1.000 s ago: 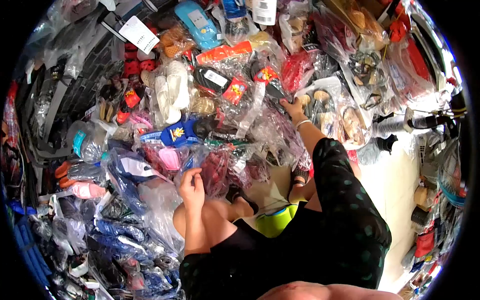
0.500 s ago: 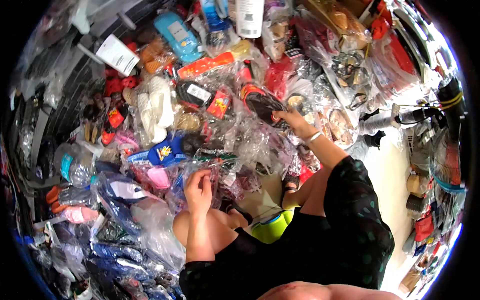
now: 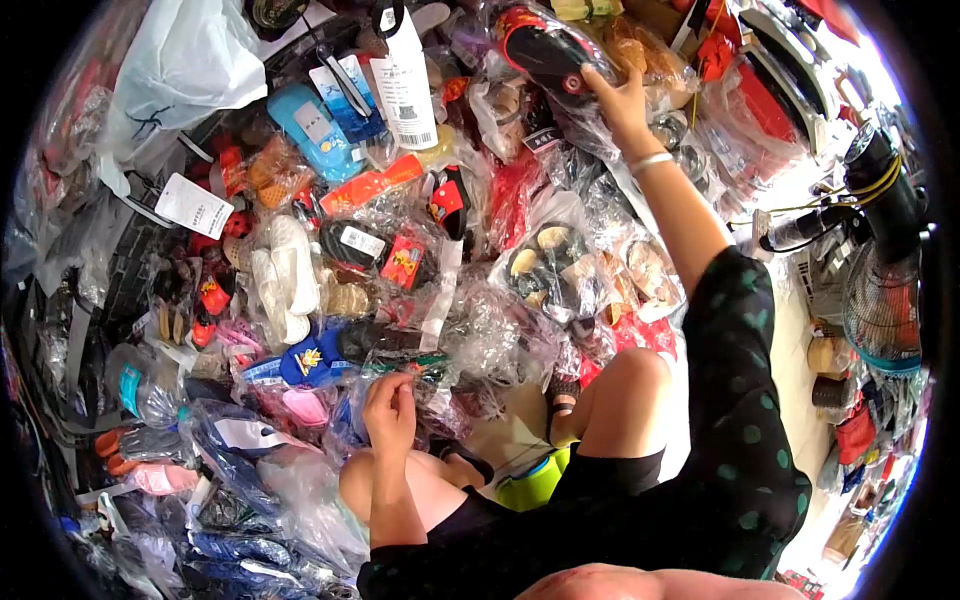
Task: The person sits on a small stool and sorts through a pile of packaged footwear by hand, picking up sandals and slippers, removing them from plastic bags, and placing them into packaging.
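Note:
My right hand (image 3: 622, 100) stretches far forward and grips a black slipper with a red edge (image 3: 550, 48) by one end, fingers over its edge. The slipper is up at the top of the view, above the bagged footwear. My left hand (image 3: 390, 410) is by my left knee, its fingers curled in, with nothing visible in them. Close to that hand are a blue slipper with a yellow figure (image 3: 315, 358), a pink shoe (image 3: 306, 406) and crumpled clear plastic bags. Under my right forearm lie black sandals with tan insoles (image 3: 545, 262) in clear plastic.
Bagged shoes are heaped all round me. White shoes (image 3: 285, 280), a blue clog (image 3: 308, 130) and a large white tag (image 3: 404, 85) are ahead. A clear bottle (image 3: 140, 385) lies left. A fan (image 3: 882, 310) and a black stand (image 3: 885, 190) are at right.
My right hand has moved forward and up with the black slipper. My right knee has come into fuller view. The left hand stays near my knee, its fingers curled tighter.

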